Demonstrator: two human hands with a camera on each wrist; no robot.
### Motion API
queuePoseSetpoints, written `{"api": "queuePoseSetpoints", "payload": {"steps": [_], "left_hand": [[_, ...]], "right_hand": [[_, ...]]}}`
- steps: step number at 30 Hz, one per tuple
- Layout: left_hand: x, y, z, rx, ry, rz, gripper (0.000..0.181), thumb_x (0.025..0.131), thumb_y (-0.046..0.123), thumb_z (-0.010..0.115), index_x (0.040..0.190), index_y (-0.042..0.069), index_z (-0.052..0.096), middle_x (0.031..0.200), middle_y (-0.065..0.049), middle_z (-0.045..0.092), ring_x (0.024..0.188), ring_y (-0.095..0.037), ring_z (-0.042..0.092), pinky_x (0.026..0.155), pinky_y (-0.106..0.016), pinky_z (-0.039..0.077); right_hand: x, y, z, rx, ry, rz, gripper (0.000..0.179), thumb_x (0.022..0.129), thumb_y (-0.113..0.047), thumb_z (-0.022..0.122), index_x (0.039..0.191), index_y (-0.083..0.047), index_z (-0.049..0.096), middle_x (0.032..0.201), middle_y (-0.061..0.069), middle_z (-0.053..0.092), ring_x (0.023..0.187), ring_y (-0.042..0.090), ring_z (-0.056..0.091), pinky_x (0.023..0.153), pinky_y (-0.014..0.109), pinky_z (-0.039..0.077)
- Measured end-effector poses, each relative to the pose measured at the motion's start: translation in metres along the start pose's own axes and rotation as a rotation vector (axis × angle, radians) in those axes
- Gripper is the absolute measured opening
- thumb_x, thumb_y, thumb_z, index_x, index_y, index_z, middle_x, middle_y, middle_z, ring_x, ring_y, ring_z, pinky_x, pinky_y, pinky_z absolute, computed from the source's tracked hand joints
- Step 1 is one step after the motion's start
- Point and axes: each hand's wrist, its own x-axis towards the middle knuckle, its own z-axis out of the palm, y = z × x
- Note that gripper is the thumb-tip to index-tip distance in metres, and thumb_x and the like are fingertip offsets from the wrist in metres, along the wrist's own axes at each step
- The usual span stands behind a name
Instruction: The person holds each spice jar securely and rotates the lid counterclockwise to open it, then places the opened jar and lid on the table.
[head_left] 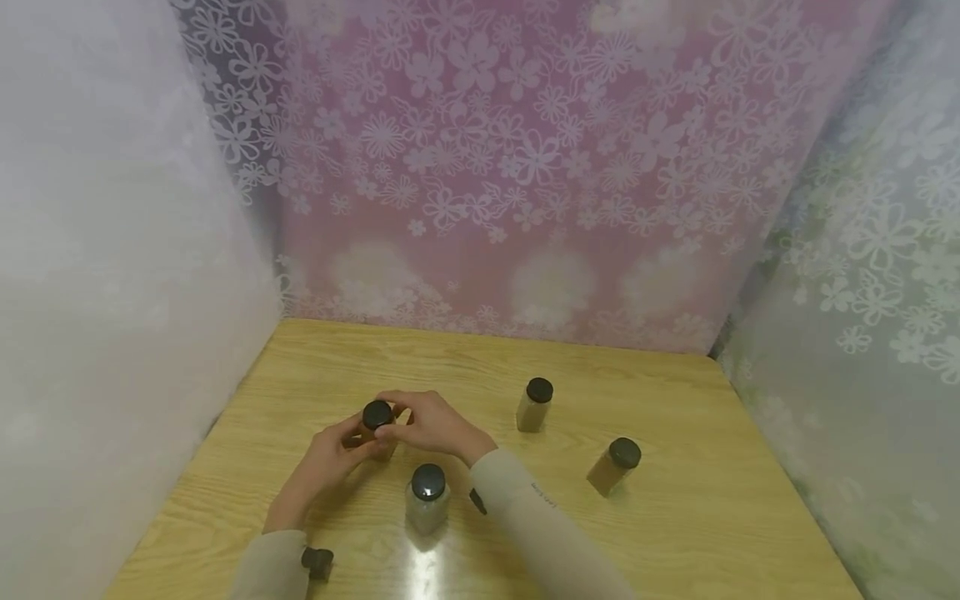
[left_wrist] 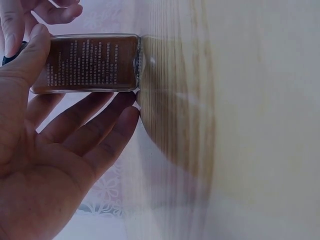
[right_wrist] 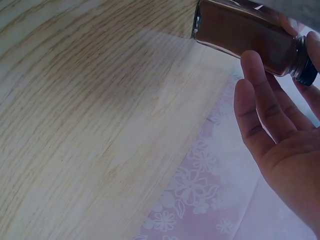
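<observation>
A square glass spice jar (left_wrist: 92, 62) full of reddish-brown powder stands upright on the wooden table, its black lid (head_left: 377, 414) on top. White printing covers the side facing the left wrist view. My left hand (head_left: 324, 462) holds the jar from the left, thumb on one side and fingers along the other. From the right, my right hand (head_left: 435, 421) pinches the lid between thumb and fingers. In the right wrist view the jar's dark lid (right_wrist: 306, 72) sits by the right fingertips, and part of the jar is cut off at the top edge.
A clear jar with a shiny dark lid (head_left: 428, 483) stands between my forearms. Farther right are a jar of pale powder (head_left: 532, 415) and a jar of brown powder (head_left: 607, 477). Flowered pink cloth (head_left: 480, 167) hangs behind the table (head_left: 675, 400), with pale sheets at both sides.
</observation>
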Motion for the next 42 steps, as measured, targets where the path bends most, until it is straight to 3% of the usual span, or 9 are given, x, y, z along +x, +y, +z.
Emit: {"api": "queuePoseSetpoints", "payload": {"steps": [7,12,21,32,37,42], "left_hand": [[0.002,-0.002,0.001,-0.013,0.013,-0.029,0.052,0.09,0.044,0.071,0.139,0.032,0.056,0.105,0.007,0.069,0.115,-0.029,0.065,0.098,-0.047,0.052],[0.003,-0.003,0.0,-0.009,0.018,-0.026,0.05,0.09,0.045,0.071,0.136,0.033,0.058,0.106,0.006,0.068,0.115,-0.028,0.064,0.098,-0.047,0.052],[0.004,-0.003,-0.001,-0.018,0.013,-0.023,0.048,0.09,0.043,0.071,0.136,0.034,0.058,0.103,0.007,0.068,0.115,-0.026,0.064,0.098,-0.048,0.051],[-0.002,-0.001,0.002,0.0,0.004,-0.045,0.055,0.092,0.034,0.072,0.143,0.022,0.054,0.101,0.002,0.068,0.111,-0.036,0.066,0.095,-0.054,0.052],[-0.002,-0.001,0.002,-0.026,0.0,-0.045,0.058,0.091,0.037,0.072,0.145,0.028,0.052,0.11,0.001,0.069,0.114,-0.036,0.065,0.096,-0.054,0.051],[0.0,0.001,0.0,-0.019,0.009,-0.026,0.061,0.091,0.038,0.071,0.147,0.024,0.05,0.11,-0.002,0.069,0.113,-0.036,0.065,0.095,-0.052,0.052]], "right_hand": [[-0.001,0.005,0.0,0.085,0.023,0.057,0.05,0.094,-0.048,0.066,0.135,-0.025,0.049,0.123,0.005,0.068,0.088,0.009,0.066,0.072,0.024,0.054],[0.0,0.01,0.001,0.111,0.04,0.016,0.036,0.095,-0.042,0.066,0.123,-0.028,0.05,0.123,0.004,0.067,0.097,0.013,0.068,0.074,0.024,0.055],[-0.001,0.009,0.0,0.088,0.051,0.023,0.039,0.093,-0.048,0.067,0.126,-0.033,0.053,0.119,0.002,0.068,0.092,0.013,0.067,0.076,0.026,0.055],[-0.001,0.004,0.005,0.102,0.08,0.05,0.041,0.087,-0.051,0.073,0.121,-0.031,0.058,0.111,-0.008,0.066,0.083,0.013,0.066,0.07,0.023,0.054],[-0.003,0.004,0.002,0.102,0.071,0.04,0.045,0.091,-0.046,0.071,0.13,-0.03,0.059,0.113,-0.004,0.068,0.083,0.012,0.066,0.069,0.023,0.054],[-0.002,0.005,-0.004,0.138,0.06,0.017,0.046,0.093,-0.04,0.07,0.134,-0.023,0.058,0.12,0.002,0.07,0.084,0.012,0.07,0.069,0.022,0.056]]}}
